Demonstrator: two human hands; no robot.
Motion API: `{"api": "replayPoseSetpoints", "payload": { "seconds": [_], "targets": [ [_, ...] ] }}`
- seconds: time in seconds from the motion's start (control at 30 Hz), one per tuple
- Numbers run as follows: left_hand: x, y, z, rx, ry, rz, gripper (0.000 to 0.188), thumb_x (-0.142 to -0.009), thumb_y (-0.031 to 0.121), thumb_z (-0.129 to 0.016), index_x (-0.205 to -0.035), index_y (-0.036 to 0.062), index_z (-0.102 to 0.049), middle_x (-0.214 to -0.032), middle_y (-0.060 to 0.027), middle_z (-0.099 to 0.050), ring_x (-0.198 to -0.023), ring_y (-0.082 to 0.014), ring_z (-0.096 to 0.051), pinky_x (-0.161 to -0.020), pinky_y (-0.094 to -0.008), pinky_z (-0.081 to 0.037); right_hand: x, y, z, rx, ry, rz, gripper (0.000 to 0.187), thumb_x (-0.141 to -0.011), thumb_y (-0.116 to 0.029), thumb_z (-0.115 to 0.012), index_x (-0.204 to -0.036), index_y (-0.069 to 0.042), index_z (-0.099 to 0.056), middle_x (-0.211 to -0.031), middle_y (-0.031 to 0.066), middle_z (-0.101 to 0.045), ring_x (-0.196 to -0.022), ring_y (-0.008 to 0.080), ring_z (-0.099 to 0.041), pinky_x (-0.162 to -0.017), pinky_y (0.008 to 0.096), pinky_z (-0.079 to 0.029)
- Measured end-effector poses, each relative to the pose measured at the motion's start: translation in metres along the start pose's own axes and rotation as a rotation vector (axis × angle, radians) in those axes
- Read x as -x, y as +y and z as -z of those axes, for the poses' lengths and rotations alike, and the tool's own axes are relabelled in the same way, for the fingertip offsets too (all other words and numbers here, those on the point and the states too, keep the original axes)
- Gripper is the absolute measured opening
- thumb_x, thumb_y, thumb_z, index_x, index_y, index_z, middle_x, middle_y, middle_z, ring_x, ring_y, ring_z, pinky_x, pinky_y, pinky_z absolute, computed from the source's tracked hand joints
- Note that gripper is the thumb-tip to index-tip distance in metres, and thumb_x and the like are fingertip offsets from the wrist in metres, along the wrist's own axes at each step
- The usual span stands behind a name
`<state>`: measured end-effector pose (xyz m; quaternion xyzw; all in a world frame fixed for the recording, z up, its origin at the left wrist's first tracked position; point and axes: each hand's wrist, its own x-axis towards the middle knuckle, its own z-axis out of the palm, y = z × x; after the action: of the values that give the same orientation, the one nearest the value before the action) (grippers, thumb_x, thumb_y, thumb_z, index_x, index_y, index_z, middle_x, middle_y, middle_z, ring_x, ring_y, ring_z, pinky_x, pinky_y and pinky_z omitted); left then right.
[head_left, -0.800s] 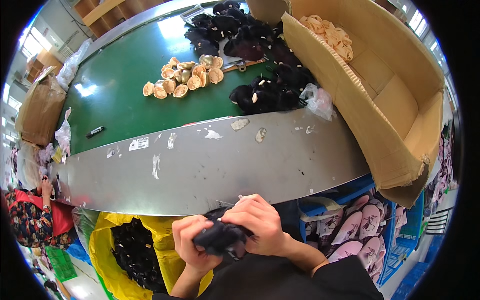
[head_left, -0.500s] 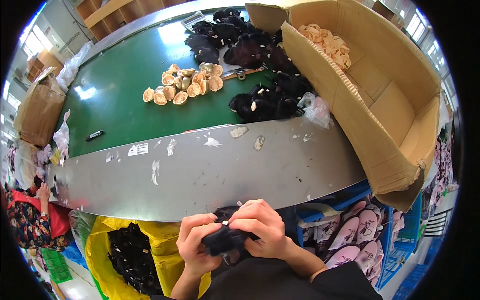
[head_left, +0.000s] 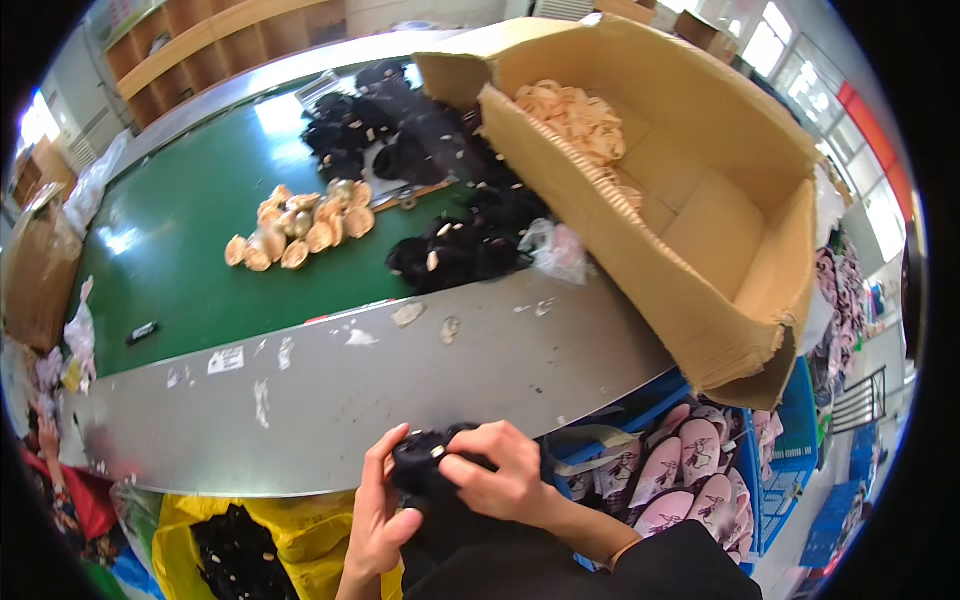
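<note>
A small black furry piece point(head_left: 420, 468) with a little whitish bit on it is held between my hands, over the near edge of the metal strip. My left hand point(head_left: 375, 525) grips its left side, fingers up and thumb lower. The fingers of my right hand point(head_left: 505, 475) are bent and pinch the piece close to the whitish bit. Its underside is hidden against my dark clothing. Below to the left, a yellow bag point(head_left: 300, 535) contains more black furry pieces point(head_left: 240, 555).
Gold-and-beige half shells point(head_left: 320, 235) and heaps of black furry pieces point(head_left: 465, 240) lie on the green table point(head_left: 180, 285). A big cardboard box point(head_left: 640, 270) with beige bands point(head_left: 570, 115) stands at right. Pink slippers point(head_left: 700, 450) fill blue crates point(head_left: 775, 480) below it. A co-worker's hand point(head_left: 48, 435) shows far left.
The view has shifted, so the table things appear farther left and lower. My left hand has loosened, its fingers straighter and thumb apart; my right hand has stayed pinching the furry piece.
</note>
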<state>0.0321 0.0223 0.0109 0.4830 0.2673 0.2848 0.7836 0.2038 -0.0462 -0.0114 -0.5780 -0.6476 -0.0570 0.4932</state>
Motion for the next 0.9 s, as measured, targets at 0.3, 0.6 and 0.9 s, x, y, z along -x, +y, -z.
{"api": "replayPoseSetpoints", "payload": {
  "seconds": [0.3, 0.6, 0.9],
  "targets": [
    [-0.013, 0.002, -0.026, -0.147, 0.220, -0.134, 0.055, -0.088, 0.004, -0.065, -0.140, -0.0021, -0.046, -0.125, -0.0136, -0.059, -0.117, -0.0209, -0.058, -0.105, -0.0336, -0.044, 0.004, 0.002, 0.029, -0.023, -0.201, -0.017, 0.030, -0.083, -0.011, -0.072, -0.113, -0.009, -0.070, -0.112, 0.0079, -0.066, -0.108, 0.0259, -0.064, -0.096, 0.0434, -0.050],
    [-0.005, -0.009, -0.019, -0.166, 0.258, -0.212, 0.056, -0.089, 0.000, -0.068, -0.142, -0.0027, -0.049, -0.126, -0.0123, -0.061, -0.114, -0.0211, -0.059, -0.104, -0.0340, -0.045, -0.196, 0.085, 0.204, 0.575, -0.055, -0.128, 0.018, -0.090, -0.018, -0.062, -0.104, -0.007, -0.066, -0.098, 0.0149, -0.068, -0.088, 0.0328, -0.067, -0.079, 0.0410, -0.055],
    [0.013, -0.022, -0.013, -0.191, 0.267, -0.355, 0.034, -0.088, -0.002, -0.055, -0.121, -0.0039, -0.059, -0.111, -0.0113, -0.066, -0.097, -0.0167, -0.063, -0.087, -0.0289, -0.052, -0.130, 0.355, 0.214, 0.938, -0.753, -0.738, 0.061, -0.099, -0.051, -0.053, -0.145, -0.010, -0.049, -0.139, 0.0290, -0.051, -0.135, 0.0439, -0.048, -0.109, 0.0532, -0.044]
  ]
}}
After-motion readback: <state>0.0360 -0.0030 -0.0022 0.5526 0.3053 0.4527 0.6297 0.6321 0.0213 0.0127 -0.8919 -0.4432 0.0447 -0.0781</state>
